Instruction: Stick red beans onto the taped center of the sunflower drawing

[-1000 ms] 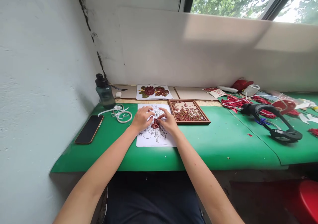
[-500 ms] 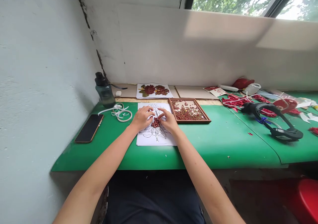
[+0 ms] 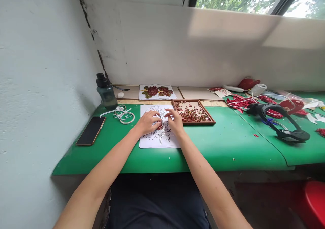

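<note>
A sheet of white paper printed with a line-drawn flower lies in front of me. At the flower's middle sits a small cluster of reddish-brown beans, partly covered by my fingers. My left hand rests on the sheet, fingers bent and thumb apart from them, the tips touching the cluster's edge. My right hand hovers over the sheet's right side, thumb and forefinger apart, with nothing visible between them. Close by on the right is a shallow wooden tray of loose beans.
A finished bean picture lies behind. On the left are a phone, a coiled white cable and a dark bottle. A black headband device and red scraps lie on the green table to the right.
My right hand has drawn back a little to the right, away from the bean cluster, and its fingers have lifted. The left fingertips have shifted slightly right over the cluster.
</note>
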{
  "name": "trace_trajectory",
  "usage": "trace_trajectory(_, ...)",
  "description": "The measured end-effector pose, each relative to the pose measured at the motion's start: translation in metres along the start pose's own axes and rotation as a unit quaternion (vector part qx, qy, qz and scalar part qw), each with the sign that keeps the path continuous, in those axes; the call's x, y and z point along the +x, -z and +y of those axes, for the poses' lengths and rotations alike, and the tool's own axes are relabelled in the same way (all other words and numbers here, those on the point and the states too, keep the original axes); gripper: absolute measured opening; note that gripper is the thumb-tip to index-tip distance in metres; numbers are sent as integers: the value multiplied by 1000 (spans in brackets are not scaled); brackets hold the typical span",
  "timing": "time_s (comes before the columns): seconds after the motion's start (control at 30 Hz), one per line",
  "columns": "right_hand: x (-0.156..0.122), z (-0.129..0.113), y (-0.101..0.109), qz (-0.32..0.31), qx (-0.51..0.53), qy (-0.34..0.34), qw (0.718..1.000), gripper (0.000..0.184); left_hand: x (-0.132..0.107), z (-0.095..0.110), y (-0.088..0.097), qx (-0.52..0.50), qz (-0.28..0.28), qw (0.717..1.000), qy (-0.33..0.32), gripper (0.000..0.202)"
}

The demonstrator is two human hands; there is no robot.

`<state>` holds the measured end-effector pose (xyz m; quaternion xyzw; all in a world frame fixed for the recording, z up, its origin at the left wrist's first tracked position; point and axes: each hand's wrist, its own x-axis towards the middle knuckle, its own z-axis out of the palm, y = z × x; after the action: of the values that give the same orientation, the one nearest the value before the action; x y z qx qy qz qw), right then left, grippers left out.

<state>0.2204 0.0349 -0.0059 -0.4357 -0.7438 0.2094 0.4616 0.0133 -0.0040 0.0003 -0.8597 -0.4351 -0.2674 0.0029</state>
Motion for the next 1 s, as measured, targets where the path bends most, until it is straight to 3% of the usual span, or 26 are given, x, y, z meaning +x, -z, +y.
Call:
trace_trajectory(0.7, -1, 1, -1, 26, -11, 4, 1000, 45, 2, 6, 0, -15, -47, 999, -1, 24)
trace_trajectory(1.0, 4, 11, 8, 86, -47, 14, 995, 41, 3, 8, 3, -27, -49, 998, -4, 25)
